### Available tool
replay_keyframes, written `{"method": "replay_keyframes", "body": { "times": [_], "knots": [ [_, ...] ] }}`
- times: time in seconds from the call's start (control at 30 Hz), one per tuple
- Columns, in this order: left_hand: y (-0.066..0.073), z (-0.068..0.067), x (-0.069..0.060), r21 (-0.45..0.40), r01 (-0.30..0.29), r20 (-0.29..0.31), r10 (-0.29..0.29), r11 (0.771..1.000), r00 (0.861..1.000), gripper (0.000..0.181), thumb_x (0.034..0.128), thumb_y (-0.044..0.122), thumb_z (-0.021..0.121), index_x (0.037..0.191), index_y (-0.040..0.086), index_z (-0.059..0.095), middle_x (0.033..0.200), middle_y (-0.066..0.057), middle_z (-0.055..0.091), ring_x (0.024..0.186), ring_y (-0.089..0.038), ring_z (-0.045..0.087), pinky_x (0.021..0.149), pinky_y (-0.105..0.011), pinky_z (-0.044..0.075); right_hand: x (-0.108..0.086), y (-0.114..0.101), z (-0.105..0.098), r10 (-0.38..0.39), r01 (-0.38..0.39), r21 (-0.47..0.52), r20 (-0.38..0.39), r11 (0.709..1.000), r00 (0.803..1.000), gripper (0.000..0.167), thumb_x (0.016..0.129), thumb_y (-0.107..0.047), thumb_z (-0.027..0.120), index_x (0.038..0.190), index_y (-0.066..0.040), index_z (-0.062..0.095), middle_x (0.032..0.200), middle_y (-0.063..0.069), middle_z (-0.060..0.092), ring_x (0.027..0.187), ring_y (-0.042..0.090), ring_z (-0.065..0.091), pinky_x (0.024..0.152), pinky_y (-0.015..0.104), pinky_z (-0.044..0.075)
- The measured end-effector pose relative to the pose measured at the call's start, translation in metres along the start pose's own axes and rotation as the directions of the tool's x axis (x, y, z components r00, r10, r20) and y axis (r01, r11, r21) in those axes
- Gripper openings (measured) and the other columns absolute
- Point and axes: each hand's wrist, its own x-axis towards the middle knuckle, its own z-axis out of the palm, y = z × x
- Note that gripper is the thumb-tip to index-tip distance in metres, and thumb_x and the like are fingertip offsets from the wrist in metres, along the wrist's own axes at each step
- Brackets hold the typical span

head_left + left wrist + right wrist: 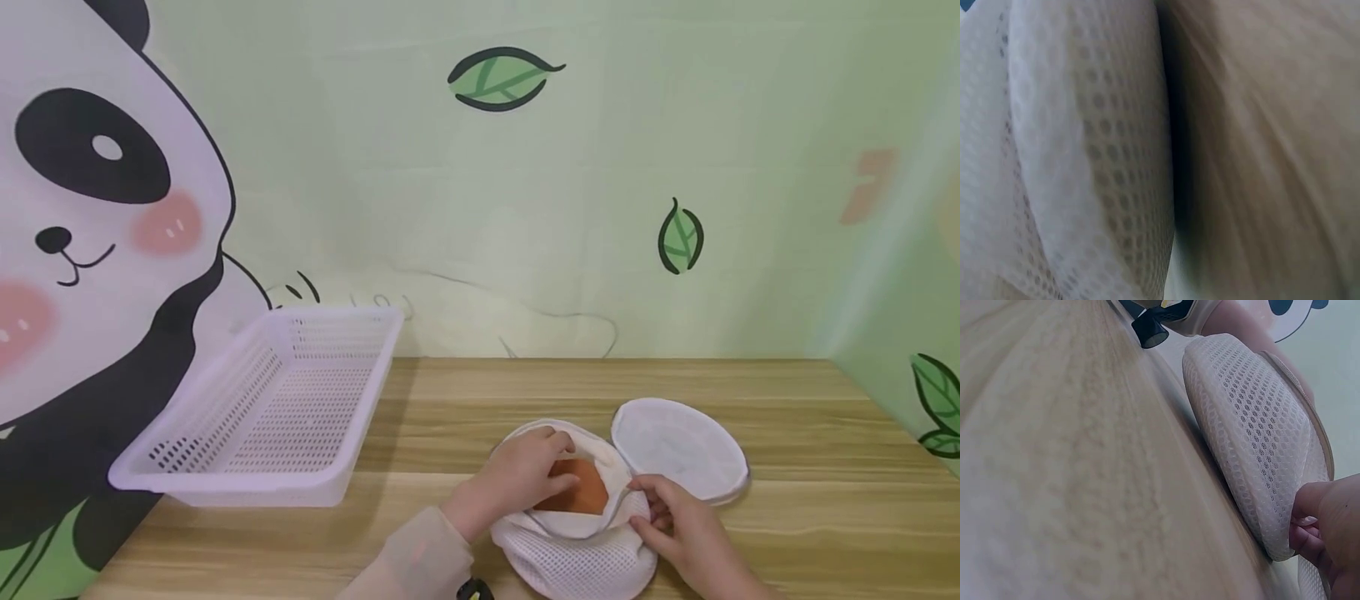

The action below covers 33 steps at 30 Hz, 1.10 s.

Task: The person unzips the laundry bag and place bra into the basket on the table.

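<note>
A round white mesh laundry bag (577, 562) sits on the table, its top unzipped. Its round lid (678, 450) lies folded back to the right. Inside the opening, an orange-brown item (581, 487) shows, its kind unclear. My left hand (517, 471) reaches over the opening from the left, fingers loosely bent and thumb apart, over the orange-brown item. On the bag's right side, my right hand (686, 525) pinches the rim between thumb and fingers. The right wrist view shows that grip on the mesh (1260, 419); the left wrist view shows only close mesh (1104, 150) and table.
A white plastic basket (352, 454) with perforated sides stands at the left on the wood-grain table (450, 392). Behind the table is a pale green wall (600, 167) with leaf and panda drawings. A dark wrist device (1149, 328) is near the left sleeve.
</note>
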Motion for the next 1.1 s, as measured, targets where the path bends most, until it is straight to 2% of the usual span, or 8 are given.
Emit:
{"method": "replay_keyframes", "body": {
  "times": [0.17,0.3,0.37,0.63,0.93,1.1],
  "knots": [
    [-0.007,0.002,-0.001,-0.147,0.025,0.036,-0.020,0.989,0.999,0.031,0.0883,0.033,0.068,0.112,0.013,0.063,0.103,0.000,0.067,0.094,-0.011,0.063,0.083,-0.020,0.051,-0.001,0.001,0.002,-0.041,0.041,-0.002,-0.021,0.999,0.999,0.035,0.074,0.008,0.073,0.105,0.000,0.060,0.082,-0.005,0.060,0.070,-0.011,0.048,0.057,0.017,0.050],
    [-0.012,0.003,0.000,-0.260,0.067,0.084,-0.046,0.963,0.995,0.028,0.0886,0.029,0.068,0.109,0.011,0.065,0.102,0.001,0.069,0.093,-0.009,0.063,0.083,-0.018,0.051,-0.001,0.003,0.002,-0.059,0.059,0.003,-0.031,0.998,0.998,0.036,0.073,0.009,0.073,0.105,0.000,0.060,0.082,-0.004,0.061,0.070,-0.010,0.048,0.056,0.016,0.050],
    [-0.013,0.005,0.000,-0.290,0.077,0.095,-0.052,0.954,0.994,0.025,0.0883,0.027,0.069,0.108,0.011,0.066,0.101,0.002,0.070,0.093,-0.008,0.063,0.084,-0.018,0.050,-0.001,0.004,0.002,-0.058,0.058,0.007,-0.034,0.998,0.998,0.036,0.073,0.009,0.073,0.106,0.001,0.060,0.082,-0.004,0.062,0.070,-0.010,0.048,0.056,0.016,0.049],
    [-0.016,0.012,-0.002,-0.290,0.040,0.064,-0.022,0.956,0.998,0.026,0.0855,0.024,0.072,0.108,0.012,0.067,0.102,0.001,0.071,0.098,-0.010,0.065,0.089,-0.020,0.050,-0.001,0.002,0.002,-0.048,0.047,-0.016,-0.034,0.999,0.998,0.036,0.072,0.009,0.074,0.105,0.001,0.061,0.081,-0.004,0.062,0.071,-0.011,0.048,0.056,0.017,0.049],
    [-0.017,0.015,-0.001,-0.344,0.091,0.103,-0.059,0.934,0.993,0.031,0.0838,0.023,0.074,0.113,0.015,0.067,0.104,0.001,0.071,0.099,-0.010,0.064,0.090,-0.020,0.050,-0.001,0.001,0.001,-0.042,0.042,-0.016,-0.022,0.999,0.999,0.035,0.073,0.008,0.074,0.105,0.000,0.061,0.081,-0.004,0.062,0.071,-0.011,0.048,0.056,0.017,0.050],
    [-0.017,0.015,-0.001,-0.349,0.087,0.099,-0.055,0.933,0.994,0.033,0.0842,0.021,0.073,0.116,0.015,0.068,0.104,0.000,0.070,0.098,-0.010,0.062,0.090,-0.020,0.049,-0.001,0.001,0.002,-0.042,0.041,-0.013,-0.024,0.999,0.999,0.036,0.073,0.009,0.074,0.105,0.000,0.061,0.081,-0.005,0.062,0.072,-0.010,0.048,0.056,0.017,0.050]
  ]
}}
